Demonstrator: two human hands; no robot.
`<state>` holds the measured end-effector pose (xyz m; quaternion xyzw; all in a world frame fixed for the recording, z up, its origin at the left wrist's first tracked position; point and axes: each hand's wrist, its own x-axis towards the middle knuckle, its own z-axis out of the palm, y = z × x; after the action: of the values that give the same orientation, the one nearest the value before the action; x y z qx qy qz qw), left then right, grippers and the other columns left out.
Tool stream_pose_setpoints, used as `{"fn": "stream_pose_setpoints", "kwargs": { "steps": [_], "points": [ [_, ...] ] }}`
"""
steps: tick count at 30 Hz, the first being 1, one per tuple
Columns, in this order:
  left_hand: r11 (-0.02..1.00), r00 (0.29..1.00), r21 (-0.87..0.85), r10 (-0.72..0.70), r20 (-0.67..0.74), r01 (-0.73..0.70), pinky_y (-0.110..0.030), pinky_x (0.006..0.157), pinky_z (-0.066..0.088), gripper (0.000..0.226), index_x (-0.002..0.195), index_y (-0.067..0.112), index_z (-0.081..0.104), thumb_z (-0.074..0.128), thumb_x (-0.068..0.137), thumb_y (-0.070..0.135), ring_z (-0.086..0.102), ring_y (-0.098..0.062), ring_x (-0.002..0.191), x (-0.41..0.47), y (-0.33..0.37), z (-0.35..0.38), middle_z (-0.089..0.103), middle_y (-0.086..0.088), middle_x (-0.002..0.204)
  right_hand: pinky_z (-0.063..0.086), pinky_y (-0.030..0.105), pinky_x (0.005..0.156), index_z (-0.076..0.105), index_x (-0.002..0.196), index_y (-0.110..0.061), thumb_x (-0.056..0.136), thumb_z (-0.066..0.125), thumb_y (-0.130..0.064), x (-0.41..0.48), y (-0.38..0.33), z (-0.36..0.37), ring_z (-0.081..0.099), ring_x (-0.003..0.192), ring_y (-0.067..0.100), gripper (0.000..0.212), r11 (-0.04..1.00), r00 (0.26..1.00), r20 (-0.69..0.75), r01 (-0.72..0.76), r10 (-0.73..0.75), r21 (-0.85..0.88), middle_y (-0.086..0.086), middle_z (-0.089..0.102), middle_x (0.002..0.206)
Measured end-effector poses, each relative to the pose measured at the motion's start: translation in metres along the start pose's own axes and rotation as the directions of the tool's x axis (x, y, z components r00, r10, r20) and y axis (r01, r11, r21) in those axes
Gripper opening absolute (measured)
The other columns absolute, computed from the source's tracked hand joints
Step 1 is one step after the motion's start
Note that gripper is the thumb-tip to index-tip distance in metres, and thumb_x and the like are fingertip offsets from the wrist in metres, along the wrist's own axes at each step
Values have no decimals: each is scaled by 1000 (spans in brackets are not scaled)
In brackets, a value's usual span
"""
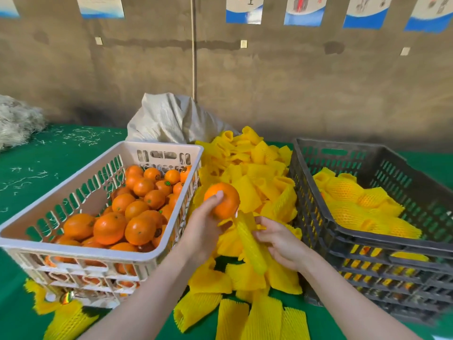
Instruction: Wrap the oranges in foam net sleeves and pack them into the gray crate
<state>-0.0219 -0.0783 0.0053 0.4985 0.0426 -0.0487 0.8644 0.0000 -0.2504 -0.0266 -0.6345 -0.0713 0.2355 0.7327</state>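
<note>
My left hand (204,227) grips a bare orange (226,201) and holds it above the pile of yellow foam net sleeves (252,177) in the middle of the table. Just to its right, my right hand (279,239) pinches one flattened yellow sleeve (250,244) whose upper end reaches up to the orange. The white crate (103,252) on the left holds several bare oranges (137,204). The gray crate (318,231) on the right holds several oranges wrapped in yellow sleeves (360,204).
A green cloth (36,173) covers the table. More loose sleeves (245,315) lie near the front edge. A grey woven sack (169,119) stands behind the pile against the wall. Pale shredded fibre (17,121) is heaped at the far left.
</note>
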Motion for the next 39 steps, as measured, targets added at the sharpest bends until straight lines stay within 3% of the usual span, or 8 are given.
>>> {"fn": "stream_pose_setpoints", "kwargs": {
  "steps": [8, 13, 16, 21, 25, 31, 37, 39],
  "points": [
    [978, 957, 89, 204, -205, -189, -45, 97, 48, 54, 111, 19, 60, 53, 72, 55, 63, -27, 107, -4, -34, 36, 67, -12, 114, 54, 34, 64, 58, 115, -3, 91, 49, -1, -7, 13, 27, 66, 73, 22, 26, 976, 992, -58, -98, 111, 194, 12, 69, 83],
    [929, 931, 296, 291, -220, -221, -16, 74, 43, 29, 112, 26, 55, 40, 95, 44, 58, -4, 94, 6, -41, 23, 62, 6, 105, 45, 28, 95, 43, 127, -23, 85, 67, -12, -5, 25, 33, 54, 110, 12, 50, 816, 879, -287, 174, -381, -551, -3, 54, 120],
    [929, 932, 308, 282, -227, -206, -9, 65, 44, 27, 99, 28, 56, 35, 97, 44, 57, -2, 85, 12, -43, 19, 62, 9, 94, 44, 29, 97, 53, 126, -14, 83, 67, -4, -6, 31, 38, 51, 113, 14, 46, 681, 771, -258, 290, -583, -672, -2, 51, 118],
    [996, 972, 87, 45, -230, -26, -23, 58, 52, 67, 86, 12, 72, 37, 83, 68, 68, -16, 67, 16, -42, 10, 72, -8, 76, 43, 18, 87, 63, 91, -10, 77, 71, -2, -7, 32, 45, 54, 100, 12, 18, 587, 641, -245, 398, -727, -705, 0, 57, 101],
    [984, 955, -177, -81, -285, 31, -35, 67, 50, 59, 73, 10, 62, 41, 85, 63, 65, -18, 51, 23, -39, 15, 67, -6, 54, 41, 16, 83, 42, 67, -20, 68, 60, -2, -8, 31, 48, 53, 95, 7, 25, 549, 595, -210, 471, -775, -691, 3, 59, 89],
    [905, 963, -378, -250, -99, 196, -42, 80, 50, 65, 106, -1, 62, 63, 69, 53, 62, -29, 85, 6, -42, 17, 65, -16, 94, 40, 44, 65, 41, 62, 0, 81, 53, 8, -6, 24, 42, 48, 69, 25, 24, 809, 736, -351, 467, -579, -357, 18, 54, 67],
    [815, 985, -572, -156, -70, 89, -40, 81, 47, 62, 131, 5, 47, 62, 74, 25, 58, -32, 85, 5, -34, 20, 58, -22, 104, 37, 11, 36, 49, 21, -20, 90, 38, 11, -32, 8, 24, 49, 32, 4, 76, 980, 931, -320, 197, -174, 39, -10, 47, 31],
    [805, 987, -584, -157, -47, 100, -36, 72, 51, 55, 119, 7, 52, 63, 73, 35, 60, -32, 77, 6, -30, 19, 59, -22, 100, 37, 13, 43, 62, 45, -25, 93, 35, 8, -26, 11, 13, 51, 51, 13, 64, 972, 936, -266, 215, -232, -92, -13, 52, 47]
  ]
}}
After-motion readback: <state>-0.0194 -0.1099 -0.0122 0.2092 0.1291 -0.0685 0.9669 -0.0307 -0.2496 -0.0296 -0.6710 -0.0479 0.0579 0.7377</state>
